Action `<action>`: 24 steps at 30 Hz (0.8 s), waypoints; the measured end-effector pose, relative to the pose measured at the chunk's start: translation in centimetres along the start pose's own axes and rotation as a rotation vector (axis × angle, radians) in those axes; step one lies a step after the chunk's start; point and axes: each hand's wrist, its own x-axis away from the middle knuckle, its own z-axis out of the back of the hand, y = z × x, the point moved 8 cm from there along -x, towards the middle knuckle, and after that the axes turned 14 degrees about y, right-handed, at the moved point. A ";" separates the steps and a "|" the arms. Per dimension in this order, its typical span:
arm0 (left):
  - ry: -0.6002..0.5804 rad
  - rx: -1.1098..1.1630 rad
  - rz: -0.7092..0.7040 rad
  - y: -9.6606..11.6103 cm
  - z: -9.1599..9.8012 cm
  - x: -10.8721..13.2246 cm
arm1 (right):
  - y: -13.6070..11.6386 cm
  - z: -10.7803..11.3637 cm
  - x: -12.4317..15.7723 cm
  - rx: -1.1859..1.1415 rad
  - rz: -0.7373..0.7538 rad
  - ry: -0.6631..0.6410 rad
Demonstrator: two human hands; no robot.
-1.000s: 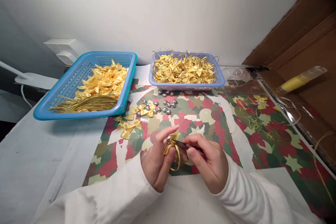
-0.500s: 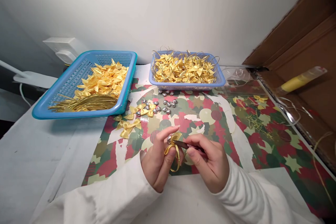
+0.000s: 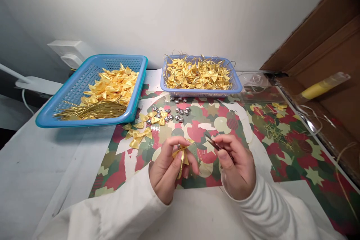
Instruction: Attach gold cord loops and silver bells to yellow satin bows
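Observation:
A yellow ribbon bow (image 3: 182,154) with gold cord is pinched between the thumb and fingers of my left hand (image 3: 168,167). Part of a silver bell shows at the bow's top, mostly hidden by the fingers. My right hand (image 3: 238,165) grips small dark snips (image 3: 213,143), their blades pointing up and left, apart from the bow. Beyond the hands lie several silver bells (image 3: 180,111) and several loose yellow bows (image 3: 135,137) on the patterned sheet (image 3: 168,135).
A blue basket (image 3: 67,82) at left holds yellow bows and gold cords. Another basket (image 3: 201,93) at the back holds bows with cord loops. Cord scraps (image 3: 277,135) lie at right, beside a cardboard box (image 3: 323,52) and a yellow-filled tube (image 3: 323,86).
My right hand has drawn the snips away from the bow to the right. My left hand has turned the bow, and its index finger has curled down over it.

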 end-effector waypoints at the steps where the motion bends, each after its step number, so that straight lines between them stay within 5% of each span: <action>1: -0.004 0.042 0.044 -0.1 -0.1 -0.1 | 0.0 0.0 -0.1 0.012 0.009 -0.010; 11: 0.011 0.080 0.213 -0.2 -0.1 0.2 | -3.4 -0.7 -0.9 0.239 0.350 -0.149; 17: 0.085 -0.249 0.045 0.1 0.9 0.4 | -3.9 -1.2 -0.1 0.260 0.487 -0.147; 24: 0.007 -0.266 -0.032 0.5 0.1 0.3 | -4.1 -1.2 0.3 0.322 0.564 -0.109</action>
